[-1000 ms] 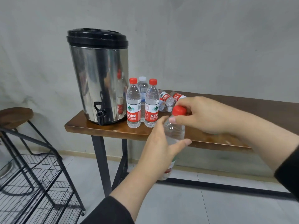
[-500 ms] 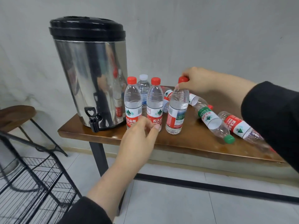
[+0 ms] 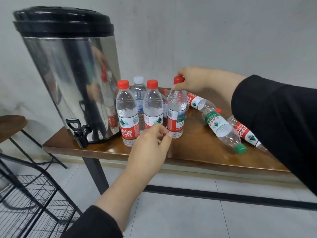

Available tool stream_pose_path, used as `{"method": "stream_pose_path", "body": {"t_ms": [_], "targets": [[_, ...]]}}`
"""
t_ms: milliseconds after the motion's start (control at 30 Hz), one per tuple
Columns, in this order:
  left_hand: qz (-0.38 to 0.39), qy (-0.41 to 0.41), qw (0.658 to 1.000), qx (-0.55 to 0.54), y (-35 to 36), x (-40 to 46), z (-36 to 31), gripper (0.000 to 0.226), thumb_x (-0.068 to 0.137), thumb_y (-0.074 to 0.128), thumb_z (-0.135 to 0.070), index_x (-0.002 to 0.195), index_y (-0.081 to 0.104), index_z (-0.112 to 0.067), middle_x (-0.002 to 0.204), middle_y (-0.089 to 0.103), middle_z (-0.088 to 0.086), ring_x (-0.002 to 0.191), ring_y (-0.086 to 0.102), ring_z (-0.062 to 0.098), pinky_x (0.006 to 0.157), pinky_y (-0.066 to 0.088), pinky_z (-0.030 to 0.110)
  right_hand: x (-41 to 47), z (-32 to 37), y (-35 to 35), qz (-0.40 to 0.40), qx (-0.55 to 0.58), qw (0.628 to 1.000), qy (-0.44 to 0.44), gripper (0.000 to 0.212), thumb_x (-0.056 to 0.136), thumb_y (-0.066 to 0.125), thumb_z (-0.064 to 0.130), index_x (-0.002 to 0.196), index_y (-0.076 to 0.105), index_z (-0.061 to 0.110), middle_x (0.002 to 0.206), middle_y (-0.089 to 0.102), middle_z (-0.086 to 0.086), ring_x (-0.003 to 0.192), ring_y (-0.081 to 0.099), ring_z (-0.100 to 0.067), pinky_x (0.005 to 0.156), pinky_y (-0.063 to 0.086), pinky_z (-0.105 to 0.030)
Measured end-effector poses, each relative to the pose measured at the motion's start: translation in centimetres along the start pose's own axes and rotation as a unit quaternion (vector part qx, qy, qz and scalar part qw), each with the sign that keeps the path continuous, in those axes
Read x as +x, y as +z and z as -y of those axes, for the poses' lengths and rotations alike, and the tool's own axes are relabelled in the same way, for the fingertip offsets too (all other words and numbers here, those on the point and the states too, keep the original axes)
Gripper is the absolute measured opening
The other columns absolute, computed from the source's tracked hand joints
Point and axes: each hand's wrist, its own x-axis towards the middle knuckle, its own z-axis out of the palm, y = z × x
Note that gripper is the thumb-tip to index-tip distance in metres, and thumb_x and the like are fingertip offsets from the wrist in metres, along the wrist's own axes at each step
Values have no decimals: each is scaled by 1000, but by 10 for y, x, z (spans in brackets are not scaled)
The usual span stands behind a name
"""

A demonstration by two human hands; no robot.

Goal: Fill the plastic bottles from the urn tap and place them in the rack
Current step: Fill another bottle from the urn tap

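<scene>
Plastic bottles: four are standing upright in a cluster at frame centre on the counter [image 3: 197, 150], just beside the urn [image 3: 68, 74]; all appear filled and capped.
- Newest bottle [image 3: 176, 110]: clear ribbed plastic, red label; right hand [image 3: 193, 79] is pinching its red screw cap [image 3: 178, 80], left hand [image 3: 151, 143] is hovering near its base, fingers loosely curled, holding nothing.
- Lying bottles to the right, among them a green-capped bottle [image 3: 221, 127]: seemingly empty, awaiting filling.
- Urn: polished steel cylinder, black plastic lid, black tap [image 3: 78, 133] overhanging the counter edge.
- Wire rack [image 3: 34, 203], lower left: black metal mesh, no bottle showing in the part in view. Judgement: filling is partly done; racking not yet begun.
</scene>
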Motion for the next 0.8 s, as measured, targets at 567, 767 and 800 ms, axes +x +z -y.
{"method": "stream_pose_path", "body": {"t_ms": [567,767,800], "targets": [[79,76,991,77,49,-28,-47,67,103,37,-58,66,63,-9,72,64,8,71,60,21,76,51,47,-171,-87,77,112,-106,969,195,58,91,55,64,117,55,12,84,58,-1,85,59,-24,75,47,-33],[86,75,991,70,54,-47,-62,58,104,37,-57,83,68,-13,76,66,4,78,61,21,75,52,47,-186,-89,109,95,-91,963,233,57,93,63,50,135,45,16,118,63,-7,108,64,-26,88,53,-36],[80,83,990,77,52,-49,-62,50,105,40,-53,85,65,-14,74,63,2,76,60,22,74,51,46,-187,-89,110,92,-85,963,239,56,95,63,45,138,43,17,122,62,-7,111,63,-26,90,53,-37]]}}
